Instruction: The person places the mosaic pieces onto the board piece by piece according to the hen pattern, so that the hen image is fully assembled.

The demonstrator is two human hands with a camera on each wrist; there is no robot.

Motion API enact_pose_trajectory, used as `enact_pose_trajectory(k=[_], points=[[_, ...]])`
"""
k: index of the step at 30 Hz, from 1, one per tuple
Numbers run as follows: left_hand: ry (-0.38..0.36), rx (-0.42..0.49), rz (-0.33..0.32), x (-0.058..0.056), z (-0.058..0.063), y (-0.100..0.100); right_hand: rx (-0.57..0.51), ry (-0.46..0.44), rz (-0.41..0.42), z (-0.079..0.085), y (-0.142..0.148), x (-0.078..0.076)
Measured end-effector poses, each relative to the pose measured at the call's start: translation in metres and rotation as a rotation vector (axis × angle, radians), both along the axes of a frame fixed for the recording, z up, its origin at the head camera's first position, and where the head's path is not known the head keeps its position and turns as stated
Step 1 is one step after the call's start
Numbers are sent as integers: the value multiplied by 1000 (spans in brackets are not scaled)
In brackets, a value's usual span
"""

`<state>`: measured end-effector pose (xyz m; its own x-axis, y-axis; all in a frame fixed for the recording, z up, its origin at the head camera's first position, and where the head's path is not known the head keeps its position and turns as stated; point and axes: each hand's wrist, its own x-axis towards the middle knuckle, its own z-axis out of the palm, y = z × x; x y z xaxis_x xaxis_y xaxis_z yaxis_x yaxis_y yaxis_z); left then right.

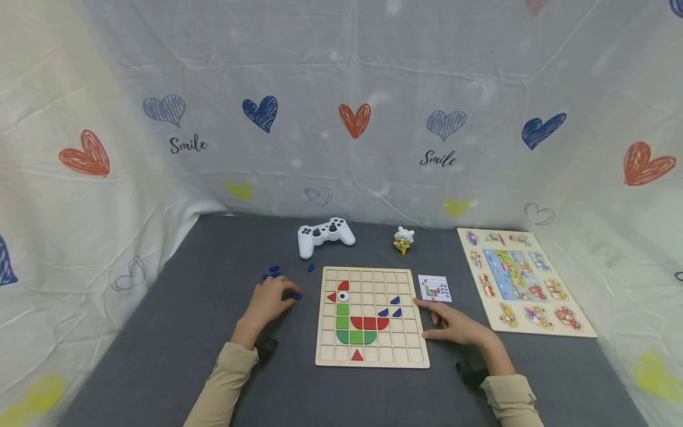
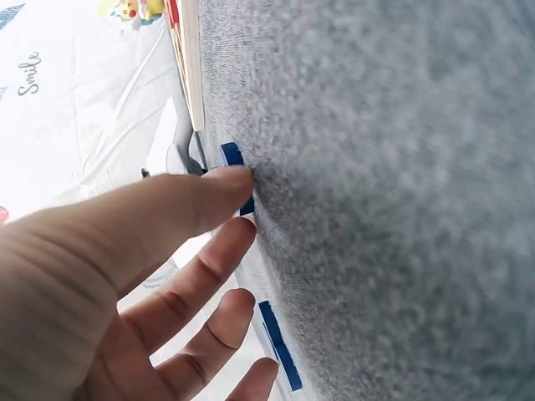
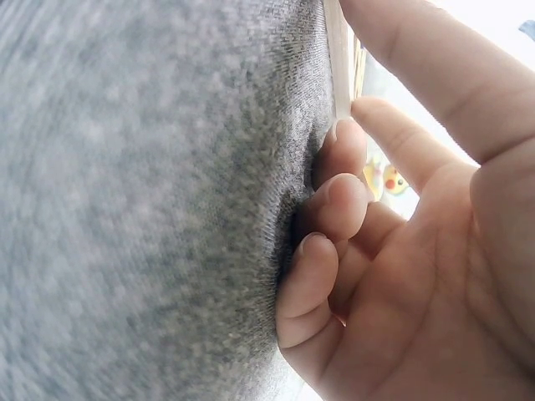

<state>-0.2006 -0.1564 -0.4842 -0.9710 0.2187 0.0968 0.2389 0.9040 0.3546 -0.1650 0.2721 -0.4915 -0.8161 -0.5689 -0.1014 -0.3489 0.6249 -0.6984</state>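
Note:
My left hand (image 1: 271, 301) is low over the table, left of the wooden grid board (image 1: 331, 356). Its thumb and index finger close on a small blue piece (image 1: 297, 296); in the left wrist view the thumb partly covers it. More blue pieces (image 1: 274, 268) lie close to that hand. At the board's right edge, my right hand (image 1: 453, 325) touches the side with index fingertip and thumb, its other fingers curled against the cloth. Red, green and blue pieces on the board include a red triangle (image 1: 357, 355) and an eye piece (image 1: 343, 296).
A pattern card (image 1: 434, 288) lies right of the board. Farther right is a picture puzzle board (image 1: 488, 308). Behind are a white game controller (image 1: 325, 235) and a small figurine (image 1: 403, 239). A lone blue piece (image 1: 310, 267) sits near the controller.

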Motion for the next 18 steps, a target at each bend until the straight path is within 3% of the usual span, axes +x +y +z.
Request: enact_pose_trajectory(k=[18], points=[[10,22,30,0,-1,-1,3,-1,-5,1,0,0]])
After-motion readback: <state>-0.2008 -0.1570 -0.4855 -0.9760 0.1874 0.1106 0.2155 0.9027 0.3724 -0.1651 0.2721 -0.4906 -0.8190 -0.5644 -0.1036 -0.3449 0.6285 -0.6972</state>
